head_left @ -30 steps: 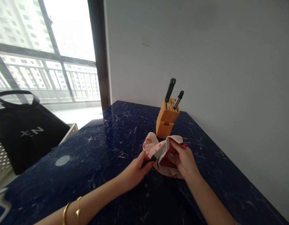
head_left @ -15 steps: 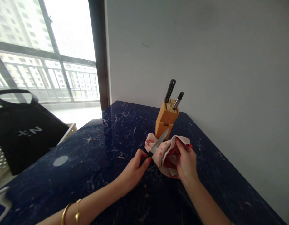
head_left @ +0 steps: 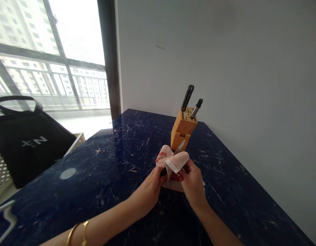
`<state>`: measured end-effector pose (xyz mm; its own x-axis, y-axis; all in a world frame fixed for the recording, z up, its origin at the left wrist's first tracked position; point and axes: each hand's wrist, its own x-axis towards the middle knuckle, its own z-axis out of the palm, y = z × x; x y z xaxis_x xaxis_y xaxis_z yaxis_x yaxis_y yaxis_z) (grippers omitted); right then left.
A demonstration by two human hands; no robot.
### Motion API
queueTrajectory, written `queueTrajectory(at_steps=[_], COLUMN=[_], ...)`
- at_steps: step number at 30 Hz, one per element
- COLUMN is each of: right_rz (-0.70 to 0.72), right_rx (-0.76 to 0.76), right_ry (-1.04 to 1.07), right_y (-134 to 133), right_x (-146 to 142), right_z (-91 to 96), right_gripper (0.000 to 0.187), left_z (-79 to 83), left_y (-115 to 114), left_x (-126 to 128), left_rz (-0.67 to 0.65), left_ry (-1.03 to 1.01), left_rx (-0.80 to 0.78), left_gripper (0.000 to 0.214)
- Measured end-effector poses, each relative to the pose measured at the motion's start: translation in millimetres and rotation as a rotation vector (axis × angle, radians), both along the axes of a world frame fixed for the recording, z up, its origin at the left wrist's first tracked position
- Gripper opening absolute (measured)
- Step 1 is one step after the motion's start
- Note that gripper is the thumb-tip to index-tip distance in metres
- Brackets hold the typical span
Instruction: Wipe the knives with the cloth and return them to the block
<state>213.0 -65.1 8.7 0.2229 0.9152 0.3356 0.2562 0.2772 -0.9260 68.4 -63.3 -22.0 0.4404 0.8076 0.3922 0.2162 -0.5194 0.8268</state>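
Note:
My left hand [head_left: 153, 182] is closed round the black handle of a kitchen knife [head_left: 181, 145]. The blade points up and away, and only its tip part shows above the cloth. A pink and white towel [head_left: 177, 160] with red marks is folded over the middle of the blade. My right hand [head_left: 192, 179] grips the towel on the blade's right side, fingers pinched in the fabric. The lower part of the towel hangs or lies under both hands. Just behind stands a wooden knife block [head_left: 182, 131], close to the knife tip.
A black-handled knife [head_left: 187, 98] and a tool with a metal and black handle [head_left: 197, 108] stick up from the block. The dark blue marbled table [head_left: 132, 143] meets the grey wall. A black bag [head_left: 32, 147] is at left, and a white curved object [head_left: 10, 215] at lower left.
My right hand has moved left and brought a fold of the towel over the knife blade, which lay bare on top of the cloth before. My left hand still holds the handle.

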Motion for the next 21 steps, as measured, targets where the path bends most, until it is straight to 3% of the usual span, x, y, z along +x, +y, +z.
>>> queueTrajectory(at_steps=[4, 8, 21], right_rz=[0.051, 0.002, 0.081], right_rx=[-0.027, -0.002, 0.121], right_ry=[-0.061, -0.085, -0.334], right_y=[-1.8, -0.3, -3.3], right_x=[-3.6, -1.2, -0.1], right_z=[3.2, 4.4, 4.4], right_gripper=[0.018, 0.014, 0.022], left_z=[-1.5, -5.0, -8.3], left_y=[1.6, 4.1, 3.9], left_x=[0.1, 0.3, -3.2], left_rz=[0.002, 0.039, 0.046], left_ry=[0.006, 0.018, 0.078], left_rx=[0.038, 0.061, 0.097], left_gripper=[0.035, 0.037, 0.035])
